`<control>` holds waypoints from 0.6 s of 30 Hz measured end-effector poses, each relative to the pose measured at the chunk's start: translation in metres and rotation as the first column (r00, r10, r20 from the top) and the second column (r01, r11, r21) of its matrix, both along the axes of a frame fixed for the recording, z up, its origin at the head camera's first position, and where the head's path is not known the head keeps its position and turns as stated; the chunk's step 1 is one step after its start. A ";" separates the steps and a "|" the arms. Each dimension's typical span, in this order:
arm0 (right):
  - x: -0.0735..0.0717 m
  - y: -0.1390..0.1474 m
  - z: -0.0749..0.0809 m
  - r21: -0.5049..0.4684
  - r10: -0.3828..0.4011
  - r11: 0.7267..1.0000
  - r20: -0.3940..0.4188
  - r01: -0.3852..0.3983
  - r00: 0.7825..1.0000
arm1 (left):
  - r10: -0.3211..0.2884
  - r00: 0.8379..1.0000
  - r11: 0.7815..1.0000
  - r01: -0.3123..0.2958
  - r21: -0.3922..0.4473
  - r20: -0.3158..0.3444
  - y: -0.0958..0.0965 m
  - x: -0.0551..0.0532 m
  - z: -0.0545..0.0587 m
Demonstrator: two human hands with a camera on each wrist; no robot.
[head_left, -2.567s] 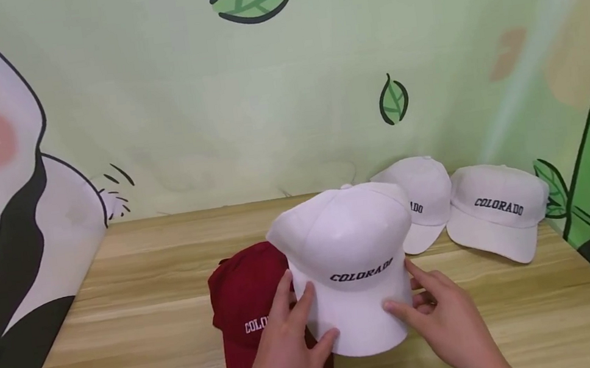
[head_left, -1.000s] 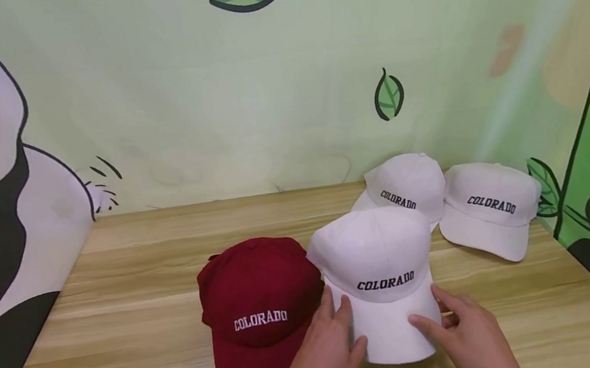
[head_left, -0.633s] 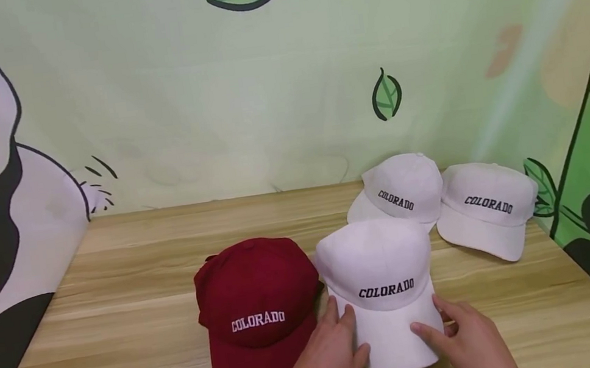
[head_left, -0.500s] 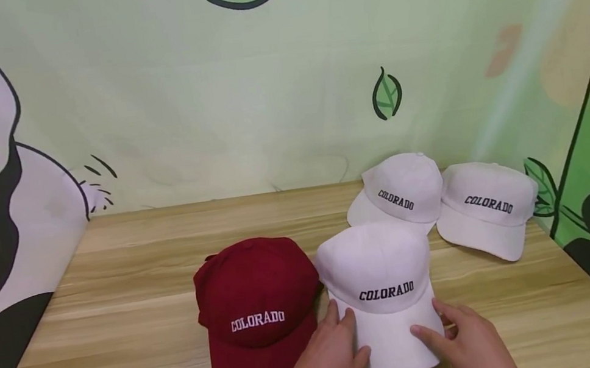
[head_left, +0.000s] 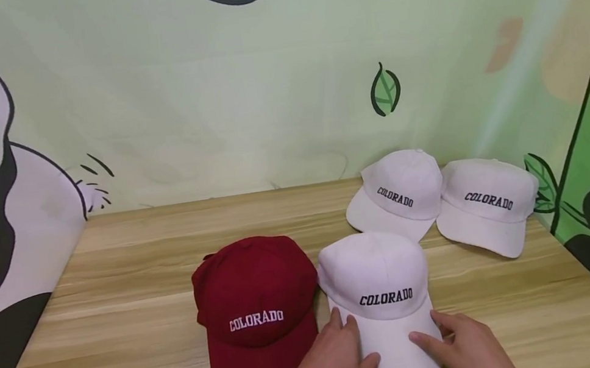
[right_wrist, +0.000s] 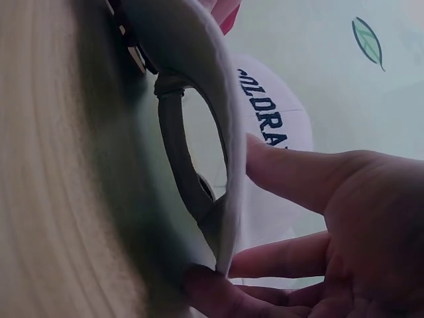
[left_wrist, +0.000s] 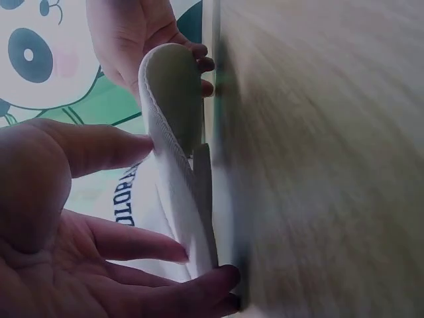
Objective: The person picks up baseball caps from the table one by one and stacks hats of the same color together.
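A white cap (head_left: 374, 269) lettered COLORADO in black faces me, right of a dark red cap (head_left: 255, 287) with white lettering. My left hand (head_left: 330, 358) grips the left side of the white cap's brim, thumb on top and fingers along the edge. On the opposite side, my right hand (head_left: 464, 344) pinches the brim between thumb and fingers. In the left wrist view the curved brim (left_wrist: 179, 152) is seen edge-on, just above the table. The right wrist view shows the cap's underside with its back strap (right_wrist: 175, 139).
Behind, at the back right, sit two more white COLORADO caps, one left (head_left: 403, 186) and one right (head_left: 490, 197), touching each other. The wooden table (head_left: 119, 279) ends at a wall (head_left: 180, 100) printed with a panda, leaves and bamboo.
Both hands have lowered the white cap toward the table, bringing it right of the red cap and uncovering the red cap and the back left white cap. The view has shifted slightly.
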State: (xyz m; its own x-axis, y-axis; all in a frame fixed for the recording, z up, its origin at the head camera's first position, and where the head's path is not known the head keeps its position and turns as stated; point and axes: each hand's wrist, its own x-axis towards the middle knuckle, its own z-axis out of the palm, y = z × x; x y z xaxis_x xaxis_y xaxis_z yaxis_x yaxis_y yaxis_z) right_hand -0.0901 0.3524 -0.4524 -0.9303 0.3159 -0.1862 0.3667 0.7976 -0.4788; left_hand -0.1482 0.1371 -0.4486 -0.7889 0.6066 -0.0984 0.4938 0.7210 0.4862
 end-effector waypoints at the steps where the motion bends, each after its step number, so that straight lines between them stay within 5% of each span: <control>1: 0.000 0.001 0.000 0.006 0.002 1.000 0.000 -0.002 1.000 | -0.006 1.000 1.000 0.006 -0.011 -0.012 0.000 0.000 0.001; 12: -0.006 0.009 0.001 0.011 0.054 0.998 0.077 -0.055 0.996 | -0.030 0.999 0.995 0.028 -0.093 -0.022 0.006 0.003 0.001; 18: -0.007 0.011 0.003 0.010 0.065 0.998 0.107 -0.066 0.992 | -0.073 0.991 0.990 0.058 -0.130 -0.112 0.008 0.007 -0.003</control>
